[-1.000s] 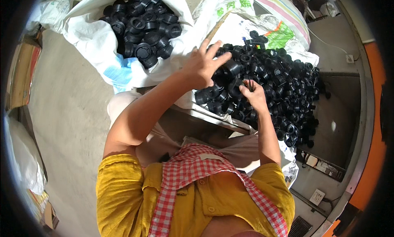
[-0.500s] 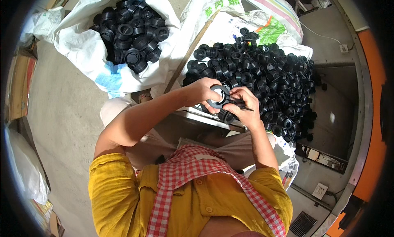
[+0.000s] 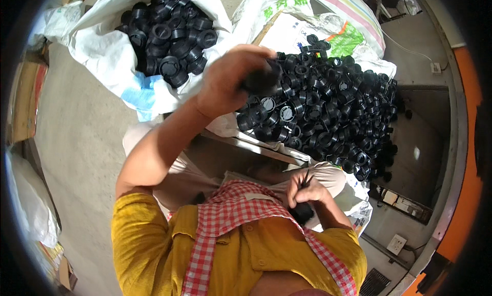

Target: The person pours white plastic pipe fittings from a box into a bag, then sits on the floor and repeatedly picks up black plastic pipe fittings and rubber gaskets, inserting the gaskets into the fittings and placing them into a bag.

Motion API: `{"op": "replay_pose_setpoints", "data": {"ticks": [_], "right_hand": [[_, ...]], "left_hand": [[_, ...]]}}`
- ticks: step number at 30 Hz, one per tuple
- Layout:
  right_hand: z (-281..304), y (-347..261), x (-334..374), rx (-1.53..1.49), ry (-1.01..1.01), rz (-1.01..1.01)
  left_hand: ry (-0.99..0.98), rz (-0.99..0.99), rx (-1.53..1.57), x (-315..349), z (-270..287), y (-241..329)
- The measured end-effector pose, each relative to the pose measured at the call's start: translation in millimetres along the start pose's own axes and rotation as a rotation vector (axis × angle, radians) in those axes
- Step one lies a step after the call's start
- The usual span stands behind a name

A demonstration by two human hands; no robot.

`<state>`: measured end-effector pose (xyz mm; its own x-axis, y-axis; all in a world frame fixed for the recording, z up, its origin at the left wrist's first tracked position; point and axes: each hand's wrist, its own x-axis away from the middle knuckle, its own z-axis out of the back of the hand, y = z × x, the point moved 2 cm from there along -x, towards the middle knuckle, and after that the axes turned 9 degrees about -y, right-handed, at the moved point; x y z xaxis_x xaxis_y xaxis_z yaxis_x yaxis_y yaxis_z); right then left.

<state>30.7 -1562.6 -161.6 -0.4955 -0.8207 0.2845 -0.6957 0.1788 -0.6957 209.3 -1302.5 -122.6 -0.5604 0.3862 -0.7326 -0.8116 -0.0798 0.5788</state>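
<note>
My left hand [image 3: 228, 80] is raised over the near left edge of the pile, its fingers closed on a black plastic cap [image 3: 262, 80] smeared by motion. Close to my apron on the right, my right hand [image 3: 310, 189] is closed too. A round black plastic part [image 3: 302, 213] shows beneath its fingers, and thin dark strips stick up between them. Beyond both hands spreads a heap of black ring-shaped plastic caps [image 3: 328, 109], some with slotted round faces turned up.
A white woven sack [image 3: 97, 55] at the upper left holds more black caps [image 3: 177, 45]. The heap lies on white sacking [image 3: 287, 32] behind a pale front edge [image 3: 256, 148]. At right stand a grey metal frame [image 3: 451, 142] and a socket [image 3: 396, 244].
My hands were together around a black ring; now they are apart. The left has risen away to the upper left with a black cap, and the right has drawn back toward my apron.
</note>
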Motion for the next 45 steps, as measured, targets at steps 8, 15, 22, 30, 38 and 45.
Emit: {"op": "replay_pose_setpoints", "data": {"ticks": [8, 15, 22, 30, 38, 45], "right_hand": [[33.8, -23.1, -73.8, 0.366, 0.777, 0.924], [34.6, -53.5, -94.1, 1.077, 0.794, 1.141], [126.7, -46.2, -162.9, 0.769, 1.189, 0.719], [209.5, -64.0, -218.6, 1.553, 1.212, -0.038], [257.1, -25.9, -244.4, 1.616, 0.949, -0.705], [260.1, -36.5, -197.5, 1.341, 0.903, -0.389]], "left_hand": [[-0.557, 0.451, 0.674, 76.1, -103.1, 8.7], [-0.430, 0.606, 0.983, 40.7, -61.8, 6.9], [-0.393, 0.271, -0.526, 26.4, -45.8, 13.3], [-0.083, 0.639, -1.110, 6.1, 43.6, -36.2], [-0.171, 0.573, -0.720, 24.1, 10.0, -46.9], [-0.484, 0.796, -0.436, 17.7, -3.2, -44.2]]}}
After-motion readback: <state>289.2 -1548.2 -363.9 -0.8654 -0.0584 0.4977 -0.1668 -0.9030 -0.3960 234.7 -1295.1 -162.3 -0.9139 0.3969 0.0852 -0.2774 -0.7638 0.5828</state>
